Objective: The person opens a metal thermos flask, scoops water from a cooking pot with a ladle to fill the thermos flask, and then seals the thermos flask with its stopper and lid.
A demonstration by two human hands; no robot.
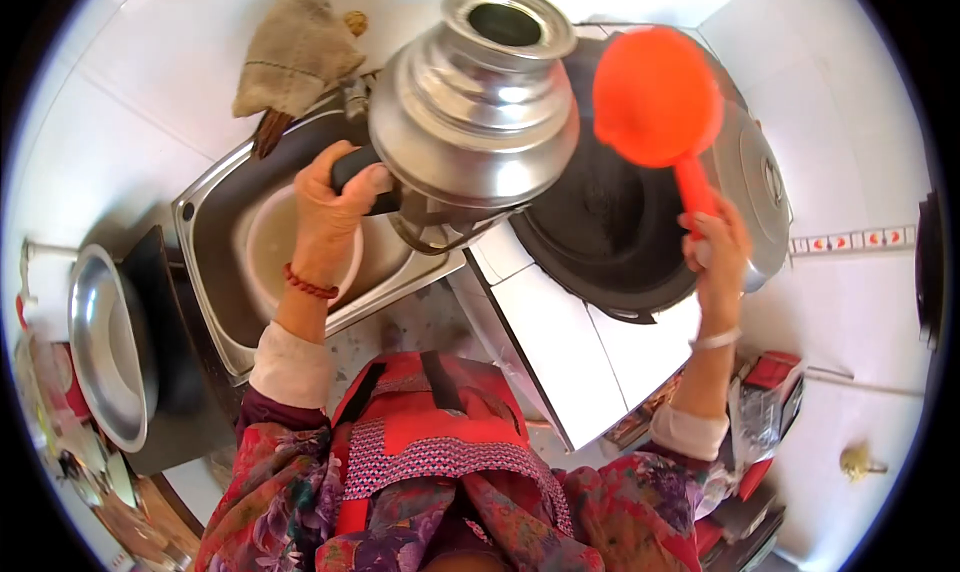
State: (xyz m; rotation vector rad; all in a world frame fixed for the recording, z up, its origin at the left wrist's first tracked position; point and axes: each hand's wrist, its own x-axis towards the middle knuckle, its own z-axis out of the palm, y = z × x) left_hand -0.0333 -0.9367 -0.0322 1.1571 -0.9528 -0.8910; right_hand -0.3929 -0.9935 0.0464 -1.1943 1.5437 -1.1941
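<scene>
Flowered sleeves (268,482), pale cuffs (291,365), red bead bracelet (311,284) on the left, pale bangle (716,339) on the right, red patterned apron (430,430).

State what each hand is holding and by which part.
The left hand holds the metal flask by its black handle; the right hand holds the red ladle by its handle.

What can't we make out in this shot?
Inside of the metal flask: head view, dark shadow in its neck.
Part of the black wok: head view, behind the red ladle.
Part of the pale basin: head view, behind the left hand.
Dark object, far right: head view, lens edge.
</scene>
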